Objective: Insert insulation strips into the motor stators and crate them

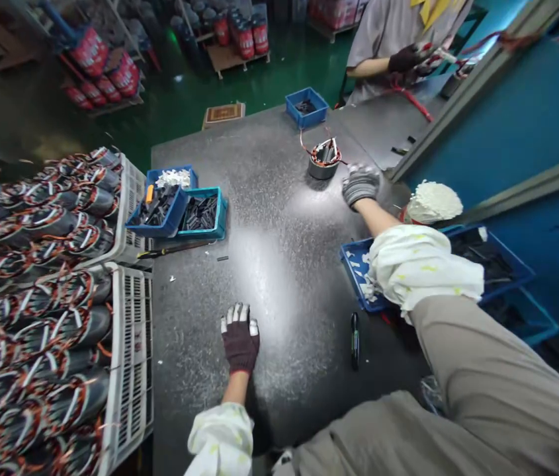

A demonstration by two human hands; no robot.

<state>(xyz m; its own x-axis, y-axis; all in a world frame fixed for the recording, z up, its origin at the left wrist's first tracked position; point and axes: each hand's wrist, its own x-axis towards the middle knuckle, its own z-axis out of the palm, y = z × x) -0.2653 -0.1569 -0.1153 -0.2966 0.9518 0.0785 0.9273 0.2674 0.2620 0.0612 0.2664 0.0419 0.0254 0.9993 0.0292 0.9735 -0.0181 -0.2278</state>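
My left hand (239, 336), in a dark red glove with white fingertips, lies flat on the dark worktable (279, 264), fingers stretched out, holding nothing. My right hand (360, 184), in a grey knit glove, reaches far across the table with its fingers curled down just right of a motor stator (323, 159) that stands upright with copper windings and red leads. The hand is beside the stator, and I cannot see anything in it.
White crates (130, 370) full of wound stators stand at the left. Blue bins (160, 210) of small black parts sit mid-left, another blue bin (306, 108) at the far edge, more at the right. A black pen (354, 340) lies near me. Another person's gloved hands (408, 58) work beyond the table.
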